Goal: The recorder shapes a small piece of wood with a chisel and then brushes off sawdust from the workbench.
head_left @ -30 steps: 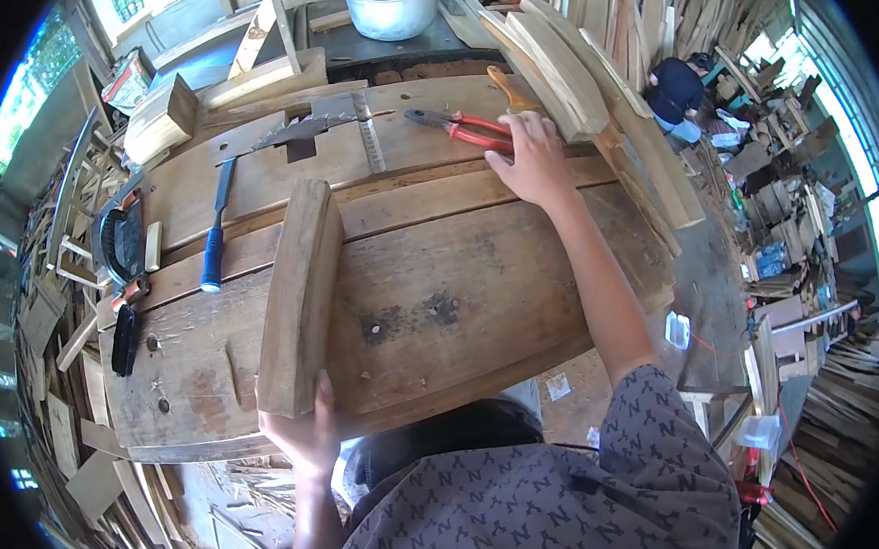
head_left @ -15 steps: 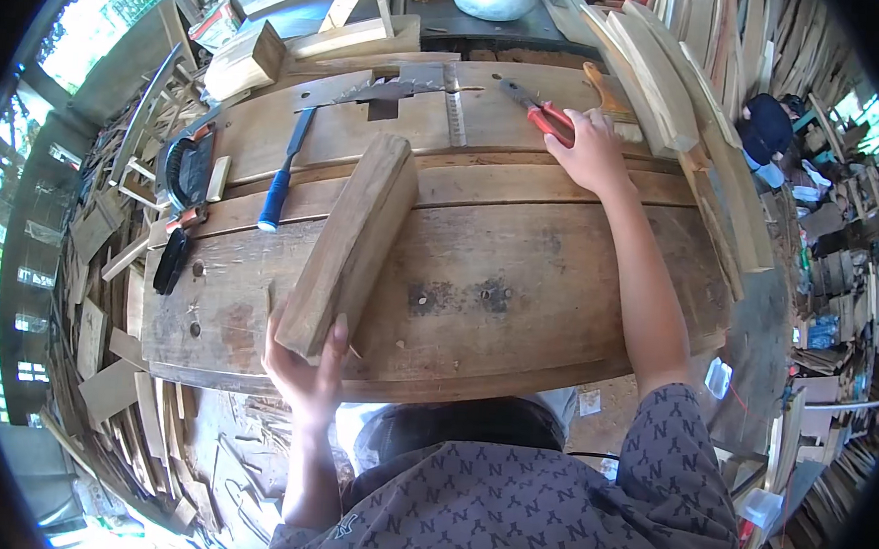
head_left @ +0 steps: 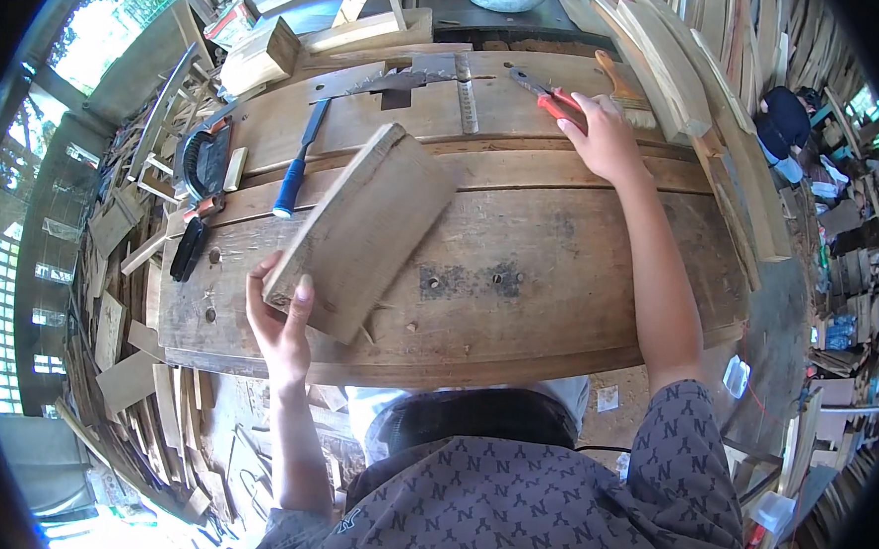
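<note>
My left hand (head_left: 283,324) grips the near end of a thick wooden board (head_left: 377,227), thumb on the broad face and fingers round the far side. The board is tilted over the workbench (head_left: 558,281), its broad face turned up to the right. Farther off on the right, my right hand (head_left: 608,142) is closed at the red handles of a pair of pliers (head_left: 548,93), which lie on the bench with the jaws pointing away to the left. Some of the handles is hidden under the fingers.
A blue-handled chisel (head_left: 293,177) lies left of the board. A handsaw (head_left: 380,85) and a wooden-handled brush (head_left: 623,90) lie toward the back. A black-handled tool (head_left: 204,163) and a black brush (head_left: 189,248) sit at the left edge. Long planks (head_left: 737,191) line the right side.
My left hand has rolled the board, so its broad face now shows instead of mainly its narrow edge. My right hand stays at the pliers. The whole view has shifted slightly.
</note>
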Tool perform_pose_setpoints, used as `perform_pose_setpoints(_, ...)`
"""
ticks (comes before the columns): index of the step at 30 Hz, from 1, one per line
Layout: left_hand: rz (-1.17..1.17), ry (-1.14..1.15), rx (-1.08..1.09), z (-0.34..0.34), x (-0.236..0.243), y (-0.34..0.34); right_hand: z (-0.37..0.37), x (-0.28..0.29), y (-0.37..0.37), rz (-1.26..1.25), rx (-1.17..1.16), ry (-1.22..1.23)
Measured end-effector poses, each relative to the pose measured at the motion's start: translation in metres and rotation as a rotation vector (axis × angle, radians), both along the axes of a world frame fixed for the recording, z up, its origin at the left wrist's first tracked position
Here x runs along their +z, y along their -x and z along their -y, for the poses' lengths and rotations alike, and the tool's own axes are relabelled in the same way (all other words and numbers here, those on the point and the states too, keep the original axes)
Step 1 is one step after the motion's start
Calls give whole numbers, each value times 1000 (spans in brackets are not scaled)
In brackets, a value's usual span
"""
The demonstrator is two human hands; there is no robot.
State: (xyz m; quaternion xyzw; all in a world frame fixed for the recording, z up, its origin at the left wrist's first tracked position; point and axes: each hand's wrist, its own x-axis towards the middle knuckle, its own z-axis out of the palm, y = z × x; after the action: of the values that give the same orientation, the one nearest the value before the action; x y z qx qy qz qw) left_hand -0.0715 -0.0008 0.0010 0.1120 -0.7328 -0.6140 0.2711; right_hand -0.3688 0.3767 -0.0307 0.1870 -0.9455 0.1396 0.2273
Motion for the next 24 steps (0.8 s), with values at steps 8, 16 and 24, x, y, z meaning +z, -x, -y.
perform_pose_setpoints(8,155,70,-277,1,10,28,-32,56,-57,399,-24,118)
perform_pose_setpoints(16,212,243,-452,-14,18,67,-43,39,-108,334,99,298)
perform_pose_setpoints(24,154,646,-248,-64,-2,36,0,55,-144,287,208,556)
